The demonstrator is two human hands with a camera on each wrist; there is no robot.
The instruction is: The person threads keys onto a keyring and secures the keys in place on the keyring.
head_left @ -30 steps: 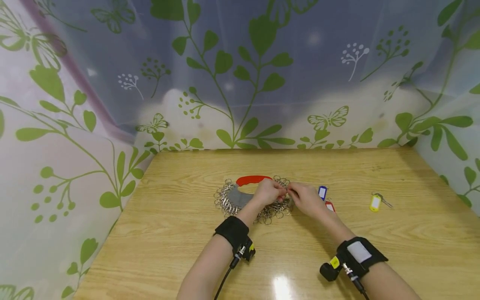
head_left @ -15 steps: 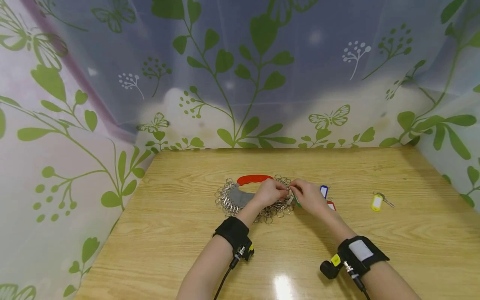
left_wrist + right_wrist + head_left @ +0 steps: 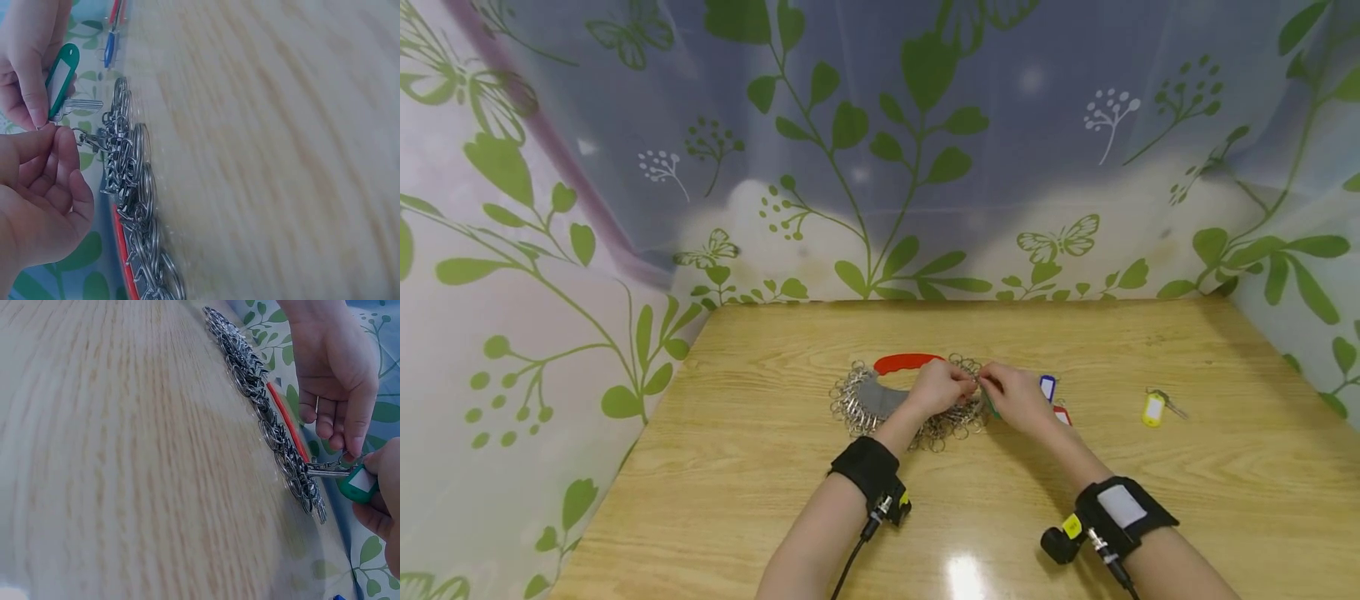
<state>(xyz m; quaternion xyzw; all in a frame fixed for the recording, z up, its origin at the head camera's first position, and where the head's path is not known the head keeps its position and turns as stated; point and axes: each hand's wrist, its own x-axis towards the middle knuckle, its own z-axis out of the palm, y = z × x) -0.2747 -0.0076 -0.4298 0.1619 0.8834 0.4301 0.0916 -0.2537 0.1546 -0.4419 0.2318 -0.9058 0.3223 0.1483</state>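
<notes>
A grey plate (image 3: 880, 398) with a red handle (image 3: 907, 362) lies on the table, fringed with many metal split rings (image 3: 848, 407) on clips. My left hand (image 3: 936, 387) is over its right end, thumb and forefinger pinching a ring on a clip (image 3: 94, 140) drawn out from the fringe. My right hand (image 3: 1017, 398) pinches a green key tag (image 3: 360, 482) at the same ring. A silver key (image 3: 85, 105) hangs beside the tag. The fingertips of both hands nearly meet, and they partly hide the join between ring and tag.
A blue key tag (image 3: 1047, 386) and a red key tag (image 3: 1062, 414) lie just beyond my right hand. Farther right is a yellow key tag (image 3: 1153, 408) with a key (image 3: 1176, 407). A leaf-patterned curtain (image 3: 880, 167) borders the wooden table (image 3: 775, 500).
My right hand has shifted slightly right since a second ago, and the green tag now shows beneath its fingers. My left hand stays nearly in place at the ring.
</notes>
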